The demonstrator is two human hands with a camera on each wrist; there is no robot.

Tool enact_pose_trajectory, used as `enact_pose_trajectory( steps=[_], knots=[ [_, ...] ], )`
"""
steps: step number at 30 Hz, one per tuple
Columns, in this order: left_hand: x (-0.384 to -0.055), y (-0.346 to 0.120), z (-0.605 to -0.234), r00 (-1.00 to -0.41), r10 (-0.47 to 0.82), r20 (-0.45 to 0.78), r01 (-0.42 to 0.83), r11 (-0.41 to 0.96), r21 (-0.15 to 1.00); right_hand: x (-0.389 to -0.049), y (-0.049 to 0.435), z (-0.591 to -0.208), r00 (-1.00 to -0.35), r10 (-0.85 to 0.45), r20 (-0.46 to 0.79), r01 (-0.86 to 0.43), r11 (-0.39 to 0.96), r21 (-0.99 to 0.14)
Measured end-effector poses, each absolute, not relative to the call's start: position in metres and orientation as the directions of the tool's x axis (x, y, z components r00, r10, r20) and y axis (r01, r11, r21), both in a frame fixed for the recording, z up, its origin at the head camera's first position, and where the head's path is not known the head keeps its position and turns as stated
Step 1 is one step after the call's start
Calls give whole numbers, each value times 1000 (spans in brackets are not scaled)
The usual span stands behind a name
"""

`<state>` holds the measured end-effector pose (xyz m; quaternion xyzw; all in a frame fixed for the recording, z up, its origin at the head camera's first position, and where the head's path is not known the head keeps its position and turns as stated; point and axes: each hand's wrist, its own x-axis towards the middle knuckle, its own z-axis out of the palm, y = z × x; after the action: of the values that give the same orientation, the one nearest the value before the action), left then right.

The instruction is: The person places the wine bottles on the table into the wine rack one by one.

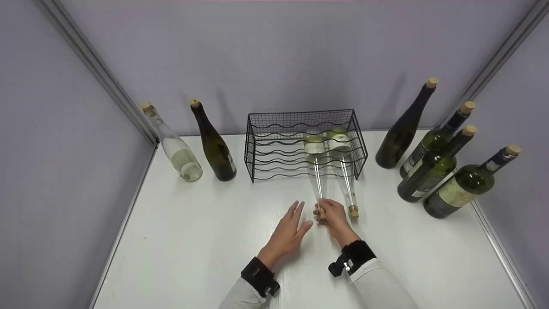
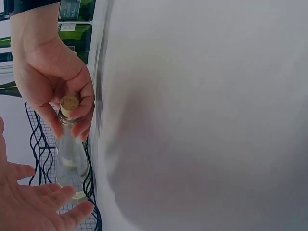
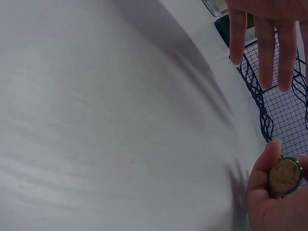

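Observation:
A clear glass bottle [image 1: 318,174] with a cork [image 2: 69,103] lies in the black wire rack [image 1: 274,163], its neck pointing toward me. Around the neck, close below the cork, curl the fingers and thumb of my right hand [image 1: 335,218]. To the left of it, my left hand [image 1: 284,236] hovers with fingers spread, apart from the bottle and holding nothing. A second corked clear bottle [image 1: 345,176] lies in the rack just right of the first, its neck also sticking out at the front. The wire partly covers both bottle bases.
Left of the rack stand a clear bottle [image 1: 180,154] and a dark bottle [image 1: 215,152], both corked. On the right are a tall dark bottle [image 1: 399,135] and several green bottles [image 1: 465,184] with labels. Walls [image 1: 296,56] enclose the white table [image 1: 193,257] at the back and sides.

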<state>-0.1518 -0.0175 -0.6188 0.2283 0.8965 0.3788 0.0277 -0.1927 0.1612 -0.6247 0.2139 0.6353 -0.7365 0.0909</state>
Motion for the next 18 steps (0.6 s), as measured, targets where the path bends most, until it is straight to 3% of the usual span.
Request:
enact_pose_trajectory(
  steps=[6, 18],
  knots=[
    [-151, -14, -618, -890, 440, 117, 395, 616, 681, -193, 162, -624, -894, 103, -437, 409, -217, -887],
    [-151, -11, -619, -887, 444, 130, 413, 633, 655, -189, 158, -619, -905, 186, -384, 392, 7, -920]
  ],
)
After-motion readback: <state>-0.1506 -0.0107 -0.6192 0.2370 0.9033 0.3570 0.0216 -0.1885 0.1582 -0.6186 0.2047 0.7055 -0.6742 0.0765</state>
